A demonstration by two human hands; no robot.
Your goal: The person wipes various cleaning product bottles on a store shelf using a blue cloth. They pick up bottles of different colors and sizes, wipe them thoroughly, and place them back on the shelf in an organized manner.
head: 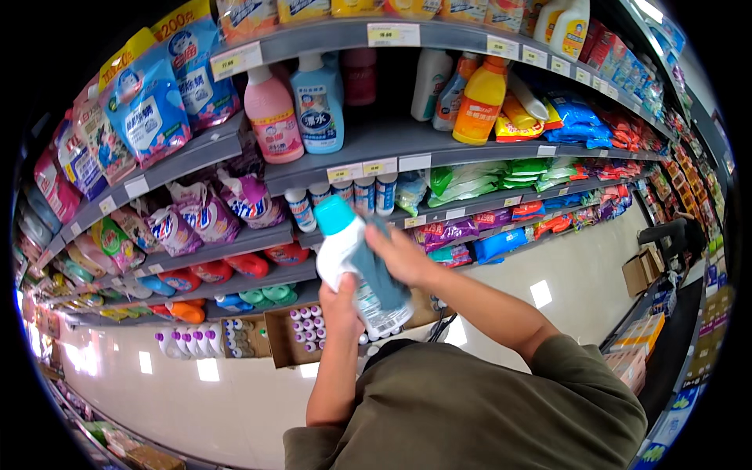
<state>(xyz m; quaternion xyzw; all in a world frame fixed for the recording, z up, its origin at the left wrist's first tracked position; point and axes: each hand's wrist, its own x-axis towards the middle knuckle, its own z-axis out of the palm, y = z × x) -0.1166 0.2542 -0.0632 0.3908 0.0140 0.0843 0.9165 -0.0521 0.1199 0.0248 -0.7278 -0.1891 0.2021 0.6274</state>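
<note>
My left hand grips a white plastic bottle by its side. The bottle has a turquoise cap, bears printed writing on its lower part and tilts in front of the shelves. With my right hand I hold what looks like a grey-blue cloth against the bottle's right side; motion blurs it. Behind the bottle, on the middle shelf, stand a pink bottle, a blue bottle and a yellow bottle with an orange cap.
Bagged detergent fills the upper left shelf. Small white-and-blue canisters stand just behind the bottle cap. Open cartons of bottles sit on the tiled floor. Another person bends near a cardboard box at the right.
</note>
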